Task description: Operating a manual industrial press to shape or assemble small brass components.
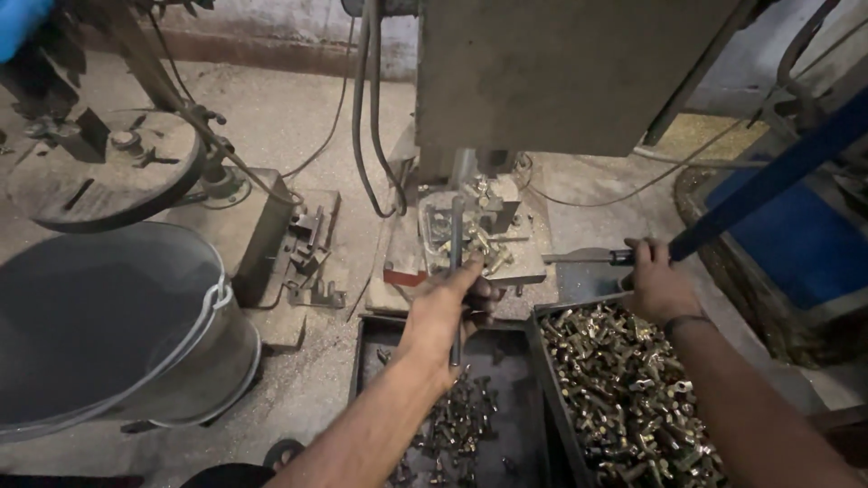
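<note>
Grey metal bucket (108, 334) sitting far left, well apart. Machine bed (479, 239) lying ahead of hands. Tray of brass fittings (624, 389) resting below right hand (658, 287), which is clenching blue lever (768, 181). Left hand (445, 316) gripping thin rod (456, 244), reaching fittings on bed.

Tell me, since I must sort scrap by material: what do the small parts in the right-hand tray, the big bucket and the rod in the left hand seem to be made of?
Small parts: likely brass or yellow-plated metal, shiny golden glints.
Bucket: probably galvanised steel, dull grey sheen, wire handle.
Rod held by the left hand: apparently bare steel, grey and matte.
</note>
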